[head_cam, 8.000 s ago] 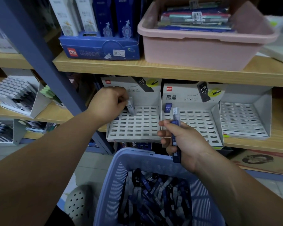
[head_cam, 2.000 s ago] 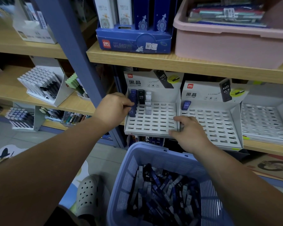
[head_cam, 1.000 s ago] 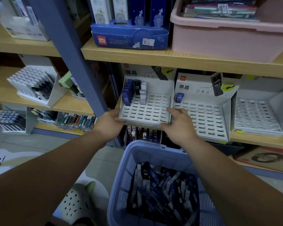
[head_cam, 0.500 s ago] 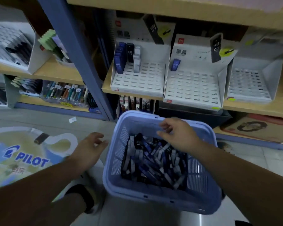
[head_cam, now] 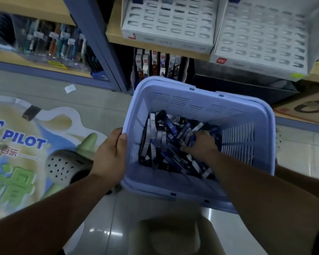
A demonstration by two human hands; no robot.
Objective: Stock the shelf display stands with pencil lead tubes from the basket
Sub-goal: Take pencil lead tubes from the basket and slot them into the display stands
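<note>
A light blue slotted basket (head_cam: 195,105) stands in front of me, holding a heap of several blue, black and white pencil lead tubes (head_cam: 162,138). My left hand (head_cam: 111,153) grips the basket's left rim, thumb over the edge. My right hand (head_cam: 201,144) is down inside the basket with its fingers curled into the heap of tubes; what they hold is hidden. Two white slotted display stands show on the shelf above: the left stand (head_cam: 169,21) and the right stand (head_cam: 261,35), their visible slots bare.
A blue shelf post (head_cam: 98,43) rises left of the stands. Boxed packs (head_cam: 155,63) stand on the lower shelf behind the basket. A PILOT floor sticker (head_cam: 24,140), a perforated clog (head_cam: 66,166) and a flat cardboard piece (head_cam: 306,107) lie around.
The view has tilted further down. My left hand moved from the air onto the basket's left rim. My right hand went from above the basket down into the tubes.
</note>
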